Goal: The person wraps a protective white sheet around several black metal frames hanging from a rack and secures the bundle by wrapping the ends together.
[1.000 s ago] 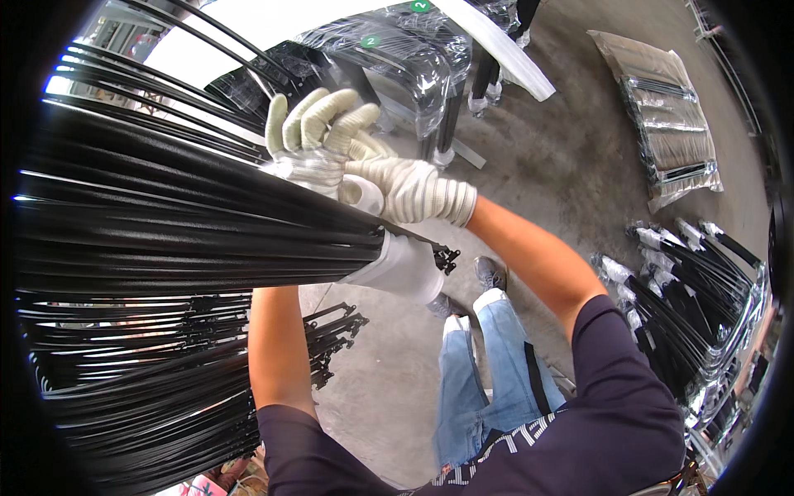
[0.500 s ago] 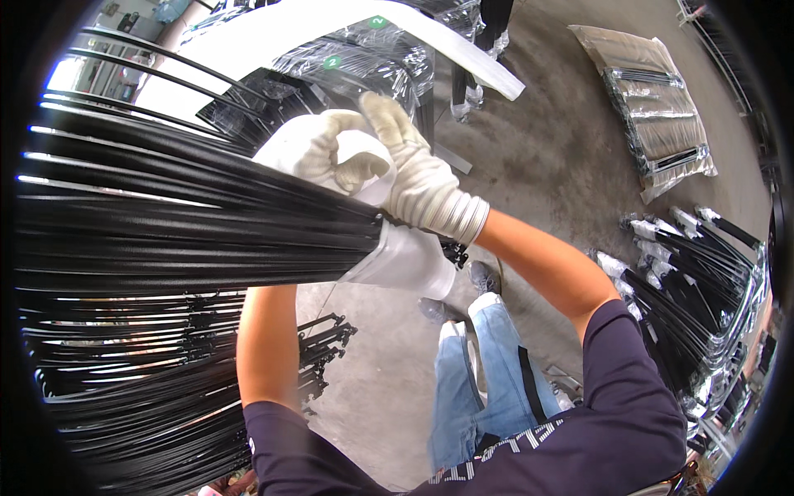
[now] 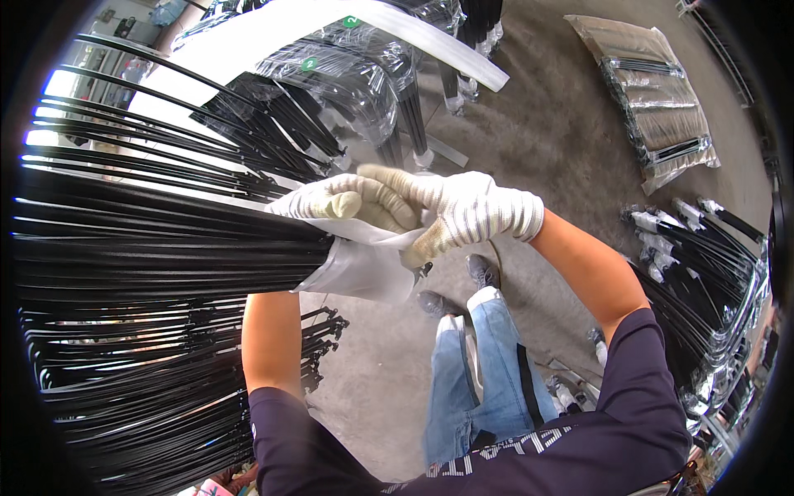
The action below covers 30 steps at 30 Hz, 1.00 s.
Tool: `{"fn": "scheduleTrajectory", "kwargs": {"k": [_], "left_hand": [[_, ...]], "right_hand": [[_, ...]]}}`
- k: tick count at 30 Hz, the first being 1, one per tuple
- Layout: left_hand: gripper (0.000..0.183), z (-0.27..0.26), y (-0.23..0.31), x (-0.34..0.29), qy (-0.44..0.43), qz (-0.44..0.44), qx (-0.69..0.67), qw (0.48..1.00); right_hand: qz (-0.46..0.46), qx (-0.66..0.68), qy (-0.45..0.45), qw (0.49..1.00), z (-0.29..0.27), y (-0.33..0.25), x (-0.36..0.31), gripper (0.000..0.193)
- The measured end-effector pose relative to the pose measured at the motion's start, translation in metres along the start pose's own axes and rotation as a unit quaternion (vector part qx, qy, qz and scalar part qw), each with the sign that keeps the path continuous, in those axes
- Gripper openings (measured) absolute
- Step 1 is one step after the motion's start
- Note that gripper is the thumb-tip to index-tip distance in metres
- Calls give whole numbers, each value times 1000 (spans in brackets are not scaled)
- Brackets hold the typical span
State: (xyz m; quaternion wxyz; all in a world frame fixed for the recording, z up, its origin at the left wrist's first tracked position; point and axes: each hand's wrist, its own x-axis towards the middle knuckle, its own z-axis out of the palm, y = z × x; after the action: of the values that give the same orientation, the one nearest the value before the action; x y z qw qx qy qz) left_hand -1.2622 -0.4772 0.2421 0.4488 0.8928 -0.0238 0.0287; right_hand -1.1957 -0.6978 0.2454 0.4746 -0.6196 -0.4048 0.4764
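A bundle of long black metal rods [image 3: 182, 240] comes in from the left, its near end wrapped in a thin white foam sheet [image 3: 360, 269]. My left hand [image 3: 339, 198], in a white knit glove, reaches up behind the bundle, fingers curled over the top of the sheet. My right hand [image 3: 484, 211], gloved likewise, comes from the right with its thumb on the sheet's upper edge and its fingers lapping over the left fingers. Both hands appear closed on the sheet, though part of the grip is hidden. Dark rod tips poke out beyond the sheet.
More black rods [image 3: 157, 397] lie stacked below the bundle. Plastic-wrapped black frames [image 3: 347, 83] with a long white foam strip [image 3: 438, 45] stand beyond. A brown wrapped package [image 3: 653, 91] lies on the concrete floor at far right; wrapped black frames [image 3: 703, 273] stand nearer.
My right hand has swung down and right, from above the bundle to the sheet's edge. My left hand has moved lower, and the sheet now lies closer round the rod ends.
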Motion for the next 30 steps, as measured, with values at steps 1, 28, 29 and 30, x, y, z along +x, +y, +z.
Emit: {"fn": "scheduleTrajectory", "kwargs": {"k": [1, 28, 29, 30], "left_hand": [[55, 2, 0, -4, -6, -33, -51, 998], [55, 165, -34, -173, 412, -215, -146, 873], [50, 169, -44, -181, 401, -208, -70, 890], [46, 168, -51, -187, 388, -200, 8, 900]], "right_hand": [[36, 33, -29, 998, -1, -3, -5, 81], [-144, -352, 85, 921, 107, 88, -76, 12], [-151, -321, 82, 932, 123, 90, -72, 13], [-143, -369, 87, 914, 142, 92, -67, 14]]}}
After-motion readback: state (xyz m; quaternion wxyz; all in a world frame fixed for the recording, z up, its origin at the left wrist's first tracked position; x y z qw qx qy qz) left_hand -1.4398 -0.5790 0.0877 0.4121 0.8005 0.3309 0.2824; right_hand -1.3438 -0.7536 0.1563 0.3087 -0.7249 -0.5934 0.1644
